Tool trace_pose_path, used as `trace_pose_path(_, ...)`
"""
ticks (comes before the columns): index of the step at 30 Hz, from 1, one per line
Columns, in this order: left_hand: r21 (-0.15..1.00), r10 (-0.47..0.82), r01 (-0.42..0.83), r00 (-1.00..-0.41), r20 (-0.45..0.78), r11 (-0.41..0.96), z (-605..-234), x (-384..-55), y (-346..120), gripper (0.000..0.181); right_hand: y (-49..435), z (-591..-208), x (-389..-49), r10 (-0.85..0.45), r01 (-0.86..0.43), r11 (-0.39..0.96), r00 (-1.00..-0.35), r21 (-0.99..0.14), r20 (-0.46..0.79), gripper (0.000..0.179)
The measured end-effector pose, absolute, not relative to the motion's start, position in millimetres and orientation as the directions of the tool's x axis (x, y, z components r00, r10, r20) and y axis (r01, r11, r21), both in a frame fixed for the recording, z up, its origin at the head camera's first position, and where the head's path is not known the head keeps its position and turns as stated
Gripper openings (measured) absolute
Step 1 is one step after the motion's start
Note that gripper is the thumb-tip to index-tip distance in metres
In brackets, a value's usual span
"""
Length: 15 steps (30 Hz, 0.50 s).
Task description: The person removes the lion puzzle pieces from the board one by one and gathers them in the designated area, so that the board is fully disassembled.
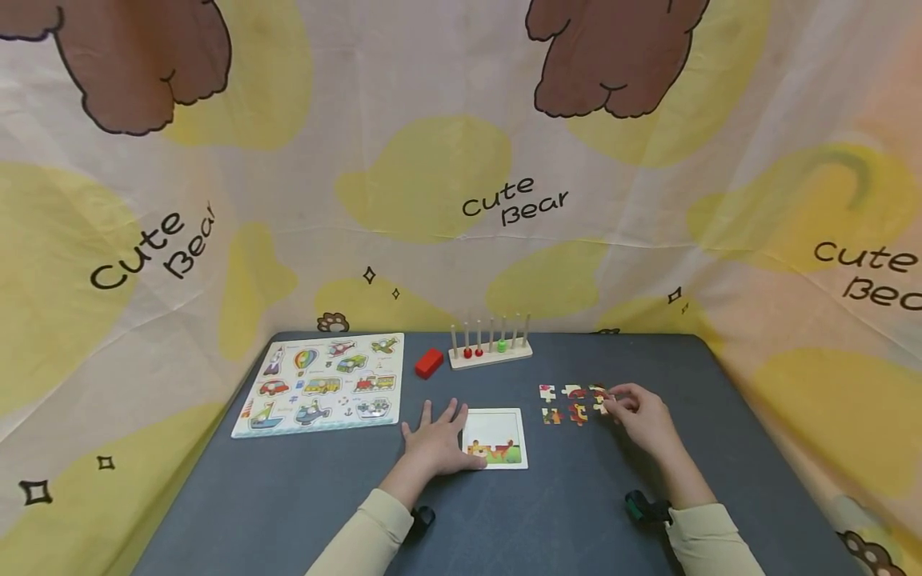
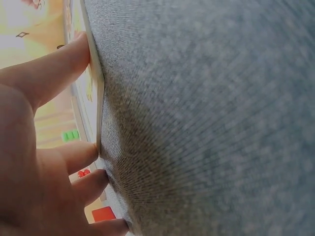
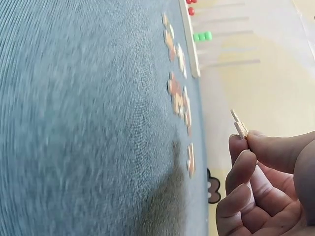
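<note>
Fabric (image 1: 432, 176) reads “Cute Bear” behind the spread left grip (image 1: 436, 445); the right grip (image 1: 641, 414) pinches a puzzle piece (image 3: 239, 129).

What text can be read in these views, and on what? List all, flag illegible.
"Cute Bear": backdrop cloth, left.
"Cute Bear": backdrop cloth, middle.
"Cute Bea": backdrop cloth, right, cut off by the picture edge.
Vehicle picture board: tiny print, too small to read.
Both wrist views: no readable text.
</note>
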<state>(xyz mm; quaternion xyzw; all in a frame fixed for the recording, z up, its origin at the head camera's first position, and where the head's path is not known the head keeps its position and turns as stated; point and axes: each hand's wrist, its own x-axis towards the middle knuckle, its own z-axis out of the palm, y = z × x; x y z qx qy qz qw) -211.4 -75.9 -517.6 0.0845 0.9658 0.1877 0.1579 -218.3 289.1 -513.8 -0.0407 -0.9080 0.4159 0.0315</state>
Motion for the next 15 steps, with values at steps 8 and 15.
trace_pose_path(8, 0.387, 0.214, 0.099, -0.940, -0.267, 0.917, -519, -212, -74, 0.102, 296, -516, -219, 0.120, 0.112, 0.669, -0.992, -0.735, -0.042, 0.035)
trace_pose_path(15, 0.390, 0.221, 0.106, -0.939, -0.264, 0.915, -516, -211, -76, 0.102, 295, -525, -223, 0.147, 0.175, 0.675, -0.984, -0.717, -0.101, 0.033)
